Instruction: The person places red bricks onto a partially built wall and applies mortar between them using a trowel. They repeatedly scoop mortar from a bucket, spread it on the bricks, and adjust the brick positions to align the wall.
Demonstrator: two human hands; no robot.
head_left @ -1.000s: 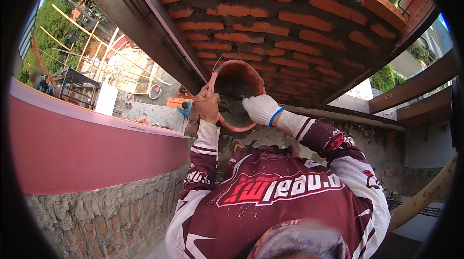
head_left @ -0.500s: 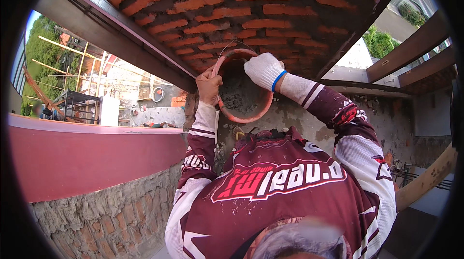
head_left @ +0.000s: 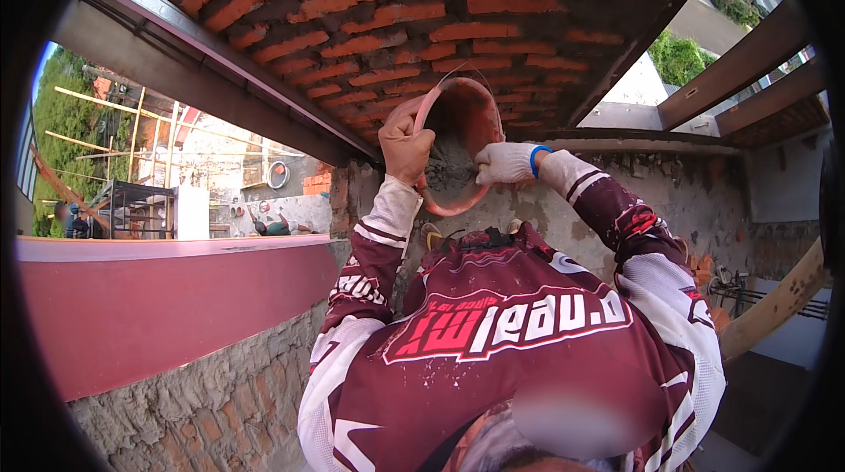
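An orange-red bucket [head_left: 459,205] with a thin wire handle is tilted in front of me, with wet grey mortar [head_left: 451,164] inside. My bare left hand [head_left: 406,144] is closed around the left side of its rim. In a white knit glove with a blue cuff, my right hand [head_left: 505,163] is at the right side of the bucket's mouth. Its fingers are curled closed, and what they hold is mostly hidden.
Ahead rises a brick wall [head_left: 471,30] with rough mortar joints. A pink ledge [head_left: 185,296] runs along my left above rough brickwork. Dark beams [head_left: 739,62] are at the right. Bamboo poles [head_left: 136,133] and a dark metal scaffold [head_left: 141,208] stand outside at left.
The bucket has tipped and shifted slightly right, along with my left hand. My right hand has moved down and right, from the rim's top to its right side.
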